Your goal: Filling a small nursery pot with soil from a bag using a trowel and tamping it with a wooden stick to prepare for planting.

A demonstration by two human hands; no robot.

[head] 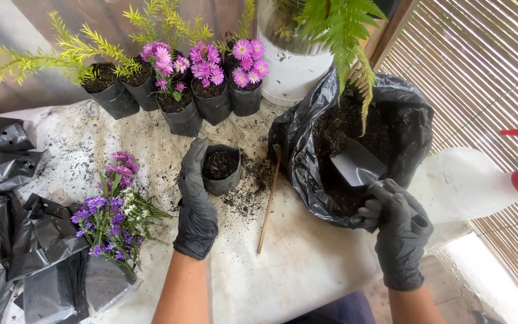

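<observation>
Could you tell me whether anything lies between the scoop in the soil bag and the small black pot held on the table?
Only the soil bag's near wall and a thin wooden stick lie between the scoop and the small pot.

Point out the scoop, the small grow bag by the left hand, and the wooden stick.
scoop [357,164]: head view, on its grey blade
small grow bag [220,165]: head view, on the soil inside
wooden stick [268,204]: head view, mid-shaft

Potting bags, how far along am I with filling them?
Done: five potted bags stand planted at the back. In hand: left hand steadies a small bag partly filled with soil; right hand holds a scoop in the soil sack. Left: loose flowers and empty bags lie unused.
</observation>
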